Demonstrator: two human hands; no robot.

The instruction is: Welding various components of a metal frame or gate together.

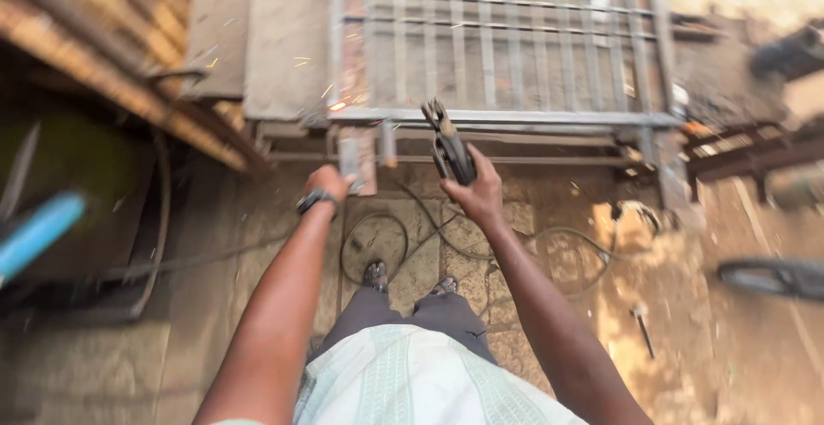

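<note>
The right hand [475,189] was closed around the handle of a welding electrode holder [450,146], a dark clamp-type tool whose jaw end pointed up and slightly left, toward the near rail of the metal gate frame [506,117]. The holder appeared rigid and moderately light; the insulated handle was the correct place to grip it, well back from the jaw end. A cable [549,240] trailed from below the gate frame across the stone floor in loose loops — it looked flexible and likely to drag on the tool.

The left hand [329,183] was raised to the near-left corner of the gate frame, its fingers at a small flat metal piece [353,160] standing just below the rail. Motion blur hid whether the fingers were clamped on the piece or only touching it. A dark band sat on the wrist.

The gate frame — grey steel bars welded in a grid — lay flat on low supports and judged heavy and stiff. Sparks [336,106] showed at its near-left corner.

Both arms were extended forward and downward, elbows nearly straight, the right forearm angled inward toward the frame.
</note>
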